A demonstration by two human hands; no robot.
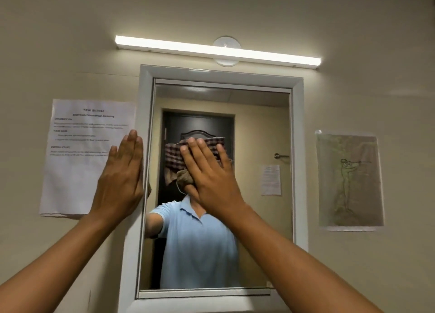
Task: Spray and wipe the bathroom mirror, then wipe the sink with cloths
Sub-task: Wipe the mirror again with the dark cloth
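Right hand (207, 171) is flat, fingers straight and slightly spread, pressing a checkered cloth (175, 157) against the mirror (259, 129) glass around its upper middle. Left hand (122, 178) is flat too, fingers together, resting on the mirror's white frame (297, 147) at its left edge, overlapping a printed sheet (77, 162). Beige wall, lit tube light (216, 50) above, a drawing (349, 183) taped right.

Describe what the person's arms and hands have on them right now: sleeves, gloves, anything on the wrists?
Both forearms are bare as far as the head view shows, with no sleeve in view. The left hand and right hand are ungloved, and no rings, watch or wristband show. The mirror reflection shows a light blue short-sleeved polo shirt with a collar.
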